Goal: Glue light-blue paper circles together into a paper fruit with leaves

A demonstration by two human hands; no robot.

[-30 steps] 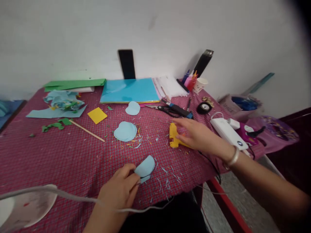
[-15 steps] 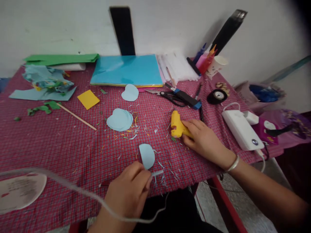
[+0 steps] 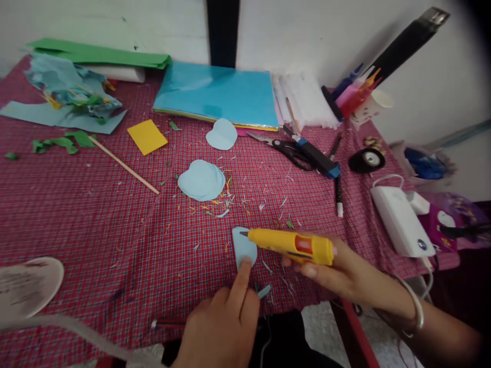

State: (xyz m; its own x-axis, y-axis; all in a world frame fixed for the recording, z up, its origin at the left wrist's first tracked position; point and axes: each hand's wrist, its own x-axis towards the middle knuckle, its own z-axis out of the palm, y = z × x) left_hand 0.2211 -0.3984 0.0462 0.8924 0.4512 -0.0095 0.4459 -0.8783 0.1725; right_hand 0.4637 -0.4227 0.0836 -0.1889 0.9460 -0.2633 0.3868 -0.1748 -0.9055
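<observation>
My right hand (image 3: 337, 268) is closed around a yellow glue gun (image 3: 284, 243), whose dark nozzle points left over the top of a folded light-blue paper piece (image 3: 241, 245). I cannot tell whether the tip touches the paper. With its index finger stretched out, my left hand (image 3: 226, 319) presses the lower end of this piece onto the cloth; its other fingers are bent. A stack of light-blue paper petals (image 3: 201, 180) lies further back, and a single petal (image 3: 222, 134) rests behind it.
Scissors (image 3: 291, 151) and a blue-black cutter (image 3: 316, 157) lie back right, near a white power bank (image 3: 401, 222). A blue paper pack (image 3: 218, 94) lies by the wall. To the left are a stick (image 3: 125, 165), yellow paper (image 3: 148, 137) and a plate (image 3: 34, 286). A cable crosses lower left.
My right hand has lifted the glue gun off the table and brought it left over the folded paper. My left hand has moved its index finger onto that paper. The view has shifted.
</observation>
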